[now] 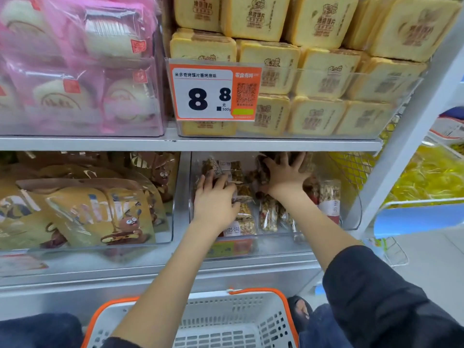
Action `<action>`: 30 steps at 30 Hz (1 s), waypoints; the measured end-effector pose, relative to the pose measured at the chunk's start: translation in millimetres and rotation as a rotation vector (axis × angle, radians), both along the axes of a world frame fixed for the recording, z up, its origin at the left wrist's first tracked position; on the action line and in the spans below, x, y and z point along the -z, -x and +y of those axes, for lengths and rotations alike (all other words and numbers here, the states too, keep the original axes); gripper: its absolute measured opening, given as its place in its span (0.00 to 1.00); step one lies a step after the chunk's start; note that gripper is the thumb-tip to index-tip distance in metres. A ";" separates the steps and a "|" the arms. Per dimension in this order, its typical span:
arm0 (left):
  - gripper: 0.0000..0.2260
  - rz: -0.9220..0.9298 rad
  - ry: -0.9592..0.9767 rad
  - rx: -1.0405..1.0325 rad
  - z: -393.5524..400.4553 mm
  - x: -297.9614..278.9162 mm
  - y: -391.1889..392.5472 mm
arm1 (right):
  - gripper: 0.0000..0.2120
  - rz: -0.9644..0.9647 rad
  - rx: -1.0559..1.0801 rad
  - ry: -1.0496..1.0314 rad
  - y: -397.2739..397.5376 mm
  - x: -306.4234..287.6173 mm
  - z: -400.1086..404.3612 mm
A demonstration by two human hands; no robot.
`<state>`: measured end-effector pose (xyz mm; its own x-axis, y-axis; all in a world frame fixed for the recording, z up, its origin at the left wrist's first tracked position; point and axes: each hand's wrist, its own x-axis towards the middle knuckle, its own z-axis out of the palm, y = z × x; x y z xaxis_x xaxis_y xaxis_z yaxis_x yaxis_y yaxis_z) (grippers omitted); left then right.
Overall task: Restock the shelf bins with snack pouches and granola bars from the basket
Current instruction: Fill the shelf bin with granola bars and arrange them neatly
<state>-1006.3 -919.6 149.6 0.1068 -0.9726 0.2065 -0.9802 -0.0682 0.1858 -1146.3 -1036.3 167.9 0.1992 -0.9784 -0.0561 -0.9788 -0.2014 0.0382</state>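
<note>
While the left hand [216, 199] grips granola bars [244, 212] and the right hand [286, 175] presses flat, fingers spread, on the far stack in the clear shelf bin [351, 217], the basket [226, 320] below shows no stock, suggesting restocking is nearly complete.

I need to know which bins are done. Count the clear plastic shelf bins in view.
4. Upper left, clear plastic bin of pink packs; upper right, bin of yellow toast packs; lower left, brown pouches; lower right, granola bars. More may lie outside the frame.
</note>
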 end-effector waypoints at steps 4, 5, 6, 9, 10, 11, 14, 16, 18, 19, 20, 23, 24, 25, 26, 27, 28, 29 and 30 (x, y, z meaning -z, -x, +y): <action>0.17 0.058 0.085 -0.062 -0.9 2.3 1.0 | 0.28 -0.107 -0.030 0.147 17.1 9.0 6.2; 0.17 0.070 0.102 -0.081 -0.5 2.7 1.4 | 0.27 -0.168 -0.039 0.156 21.8 7.7 8.9; 0.16 0.091 0.125 -0.098 0.2 2.7 2.0 | 0.26 -0.249 -0.045 0.182 25.8 6.0 12.2; 0.13 0.221 0.213 -0.146 2.9 0.9 2.4 | 0.23 -0.604 -0.098 0.300 28.8 -1.8 28.7; 0.12 0.325 0.247 -0.178 5.0 -2.8 2.6 | 0.22 -0.707 -0.126 0.341 25.2 -3.4 36.5; 0.12 0.459 0.294 -0.216 7.6 -8.3 3.5 | 0.21 -0.809 -0.163 0.376 19.0 -6.1 47.9; 0.14 0.722 0.423 -0.182 21.4 -27.3 8.5 | 0.17 -1.135 -0.269 0.286 -9.2 -5.7 89.7; 0.16 0.655 0.439 -0.095 34.7 -42.1 8.0 | 0.17 -1.205 -0.393 0.072 -22.0 -2.7 118.6; 0.18 0.441 0.356 -0.033 39.4 -53.7 0.6 | 0.17 -1.124 -0.525 -0.170 -26.3 -0.7 134.4; 0.18 0.316 0.281 0.003 37.7 -57.1 -4.2 | 0.13 -1.081 -0.558 -0.241 -25.9 -1.7 136.7; 0.17 0.229 0.196 0.062 33.8 -56.4 -8.3 | 0.07 -1.061 -0.540 -0.266 -24.4 -3.7 136.0; 0.17 0.185 -0.006 0.191 22.5 -43.2 -9.8 | 0.10 -1.175 -0.337 -0.258 -4.7 -11.0 123.5; 0.19 0.185 -0.041 0.200 19.5 -37.2 -8.9 | 0.11 -1.216 -0.241 -0.205 6.2 -14.6 116.7; 0.20 0.175 -0.066 0.198 15.9 -30.9 -9.2 | 0.10 -1.223 -0.158 -0.103 18.5 -18.6 110.2; 0.20 0.165 -0.081 0.190 13.4 -27.7 -10.3 | 0.09 -1.167 -0.084 0.054 31.7 -21.8 103.3; 0.19 0.168 -0.091 0.191 11.4 -27.4 -11.5 | 0.09 -1.040 -0.023 0.233 46.0 -21.7 94.1; 0.18 0.183 -0.101 0.191 10.9 -28.8 -11.4 | 0.13 -0.835 0.055 0.367 58.5 -21.8 87.2; 0.17 0.196 -0.110 0.185 11.4 -31.0 -10.6 | 0.21 -0.620 0.148 0.389 67.9 -20.5 82.1; 0.17 0.207 -0.128 0.169 13.2 -34.1 -8.9 | 0.30 -0.465 0.216 0.310 72.5 -17.7 79.4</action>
